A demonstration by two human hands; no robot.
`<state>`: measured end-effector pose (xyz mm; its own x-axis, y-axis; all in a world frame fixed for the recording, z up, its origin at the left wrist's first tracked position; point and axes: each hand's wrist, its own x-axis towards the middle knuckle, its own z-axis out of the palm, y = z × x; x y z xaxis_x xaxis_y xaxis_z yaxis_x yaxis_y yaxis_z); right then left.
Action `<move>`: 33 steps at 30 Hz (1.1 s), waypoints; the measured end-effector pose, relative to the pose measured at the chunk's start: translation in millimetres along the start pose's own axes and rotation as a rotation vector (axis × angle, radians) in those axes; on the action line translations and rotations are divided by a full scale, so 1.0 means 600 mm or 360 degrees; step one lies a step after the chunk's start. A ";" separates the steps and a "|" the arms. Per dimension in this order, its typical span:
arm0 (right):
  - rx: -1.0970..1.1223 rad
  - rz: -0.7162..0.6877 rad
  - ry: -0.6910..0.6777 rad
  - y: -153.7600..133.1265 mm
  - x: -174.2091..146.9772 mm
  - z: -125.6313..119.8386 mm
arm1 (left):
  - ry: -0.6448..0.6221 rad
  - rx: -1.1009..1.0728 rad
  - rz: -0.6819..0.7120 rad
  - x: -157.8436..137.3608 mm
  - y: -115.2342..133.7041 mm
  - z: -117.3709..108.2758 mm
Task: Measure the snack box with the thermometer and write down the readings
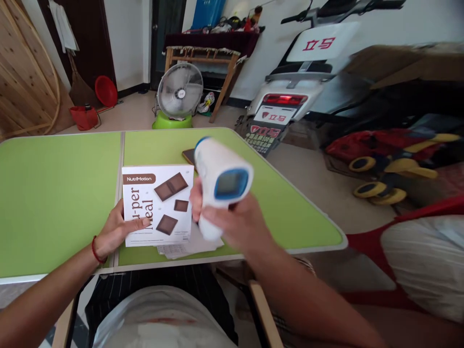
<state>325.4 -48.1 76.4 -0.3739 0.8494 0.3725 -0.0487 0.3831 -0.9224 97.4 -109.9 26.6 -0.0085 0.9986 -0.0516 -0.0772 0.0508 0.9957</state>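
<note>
My left hand (118, 224) grips the lower left of a white box (172, 208) marked "NutriMotion", its thumb lying across the front. Brown bar shapes are printed on the box, which stands tilted up toward me. Wrapped in my right hand (237, 220) is a white infrared thermometer (213, 164) with a blue-rimmed grey screen facing me. I cannot read anything on that screen. Beneath the box and the thermometer, several printed paper sheets (177, 250) lie at the table's near edge. A dark phone-like slab (189, 156) lies behind the thermometer, partly hidden by it.
The green folding table (54, 193) has a pale seam left of the box. Beyond it, a fan (180, 92) stands on a green stool (172, 123). An electric scooter (290, 92) is parked at the back right, near a red and yellow toy vehicle (380, 164). A red chair (369, 246) stands at the right.
</note>
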 end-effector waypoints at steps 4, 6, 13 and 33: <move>0.0763 0.0373 -0.0184 0.022 -0.081 0.070 | 0.0010 0.0122 0.0056 0.000 -0.005 0.004; 0.0915 0.0444 -0.0081 0.040 -0.096 0.092 | 0.0028 0.0165 0.0098 0.000 -0.004 0.004; 0.0996 0.0562 0.0003 0.054 -0.084 0.108 | -0.0001 0.0163 0.0108 0.003 0.001 0.006; 0.0993 0.0638 -0.0003 0.045 -0.080 0.115 | -0.0130 0.0129 0.0168 0.004 0.004 0.000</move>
<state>278.1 -103.5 26.8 -0.4749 0.8800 -0.0044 -0.4255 -0.2340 -0.8742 97.0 -107.6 28.8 0.0690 0.9960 0.0566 0.0007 -0.0567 0.9984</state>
